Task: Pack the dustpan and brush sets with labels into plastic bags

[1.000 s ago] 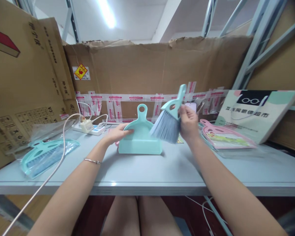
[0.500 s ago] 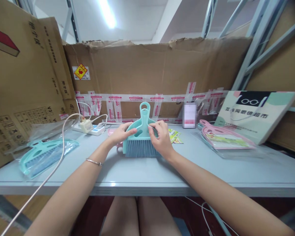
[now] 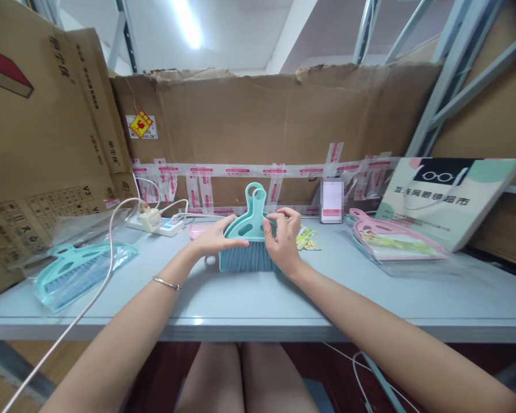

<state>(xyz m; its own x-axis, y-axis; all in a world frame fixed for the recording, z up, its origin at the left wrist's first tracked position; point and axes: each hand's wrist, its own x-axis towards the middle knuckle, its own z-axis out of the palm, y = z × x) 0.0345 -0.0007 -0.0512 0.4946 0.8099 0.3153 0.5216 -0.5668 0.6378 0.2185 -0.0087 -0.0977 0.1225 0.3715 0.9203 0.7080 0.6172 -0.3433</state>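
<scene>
A teal hand brush [image 3: 254, 222] with grey-blue bristles stands handle up in front of a matching dustpan [image 3: 222, 261], just above or on the table. Their looped handles are slightly offset. My left hand [image 3: 211, 237] grips the left side, thumb across the front of the brush and fingers behind the dustpan. At the right side, my right hand [image 3: 285, 242] is closed on the brush's edge with thumb and forefinger. Behind my left hand a pink piece [image 3: 198, 230] partly shows.
Bagged teal dustpan set [image 3: 83, 269] at left, under a white cable [image 3: 110, 252]. A power strip [image 3: 167, 227], a phone [image 3: 332, 201] and green-yellow packets [image 3: 306, 237] line the back. Pink dustpan set [image 3: 395, 238] and white box [image 3: 442, 201] at right. Cardboard [image 3: 241, 120] walls the rear.
The brush and dustpan handles, lined up before, now show a slight offset. The set has tilted and shifted a little right. My left thumb has moved lower, over the top of the bristles.
</scene>
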